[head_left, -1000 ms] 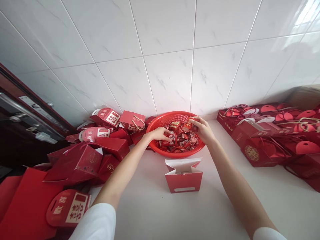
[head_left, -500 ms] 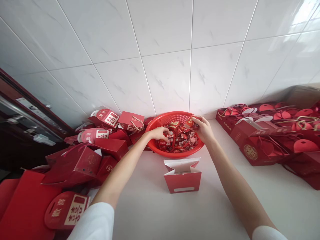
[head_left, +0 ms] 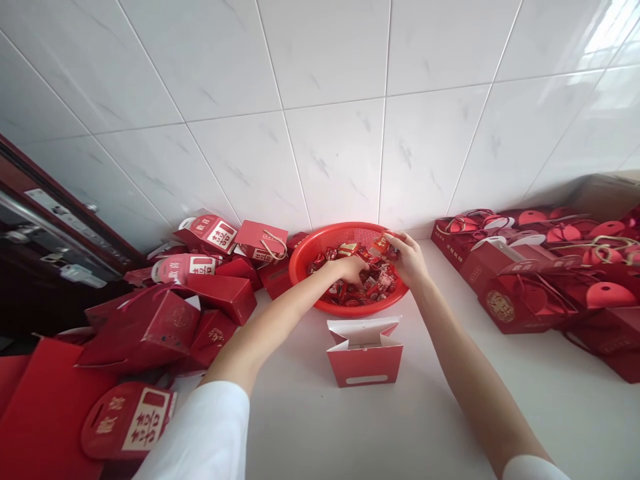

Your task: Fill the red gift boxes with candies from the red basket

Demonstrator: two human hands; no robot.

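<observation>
A red plastic basket [head_left: 350, 310] stands against the tiled wall with wrapped candies [head_left: 373, 287] inside. My left hand [head_left: 351, 270] reaches down into it from the left, its fingers bent together among the candies; what lies between the fingertips is hidden. Over the right part of the basket my right hand [head_left: 411, 259] is closed on red wrapped candies [head_left: 384, 245], held in thumb and fingers. In front of the basket a red gift box [head_left: 365, 365] stands upright on the white tabletop [head_left: 310, 427], its top unfolded and its white inside showing.
Red gift boxes [head_left: 167, 327] with cord handles and printed characters are heaped at the left. Rows of similar red boxes [head_left: 525, 293] stand on the right. A brown cardboard box [head_left: 603, 200] is at the far right, and a dark door with a metal lock [head_left: 83, 275] at the far left.
My left hand has moved right and deeper into the candies, its fingers drawing together. My right hand stays near the basket's right rim with its candies. The gift box has not moved.
</observation>
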